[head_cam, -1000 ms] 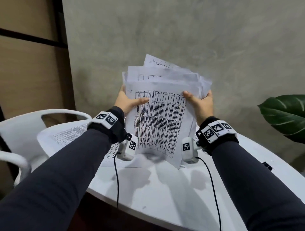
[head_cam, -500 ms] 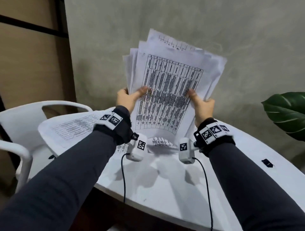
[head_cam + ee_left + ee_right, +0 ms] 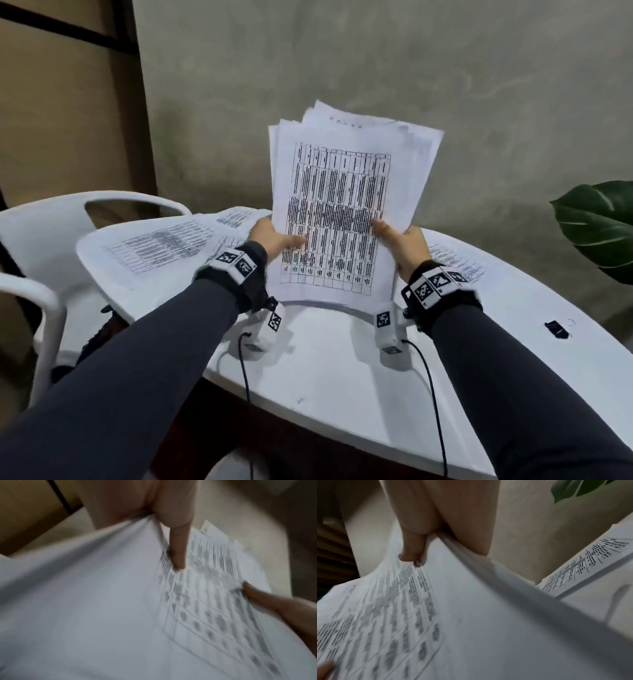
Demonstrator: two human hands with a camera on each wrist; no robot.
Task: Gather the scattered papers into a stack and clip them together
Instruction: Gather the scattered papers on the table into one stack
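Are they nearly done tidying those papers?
About halfway. Both hands, left hand and right hand, hold a gathered but uneven stack upright on the table. Loose sheets remain there, and the black clip lies unused.

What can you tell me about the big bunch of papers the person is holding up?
The bunch of papers is white printed sheets; the front one shows a black table of rows and columns. It stands nearly upright above the white table, its top edges fanned and uneven, not yet squared. The left hand grips its left edge and the right hand its right, thumbs pressed on the front sheet. No clip is on it.
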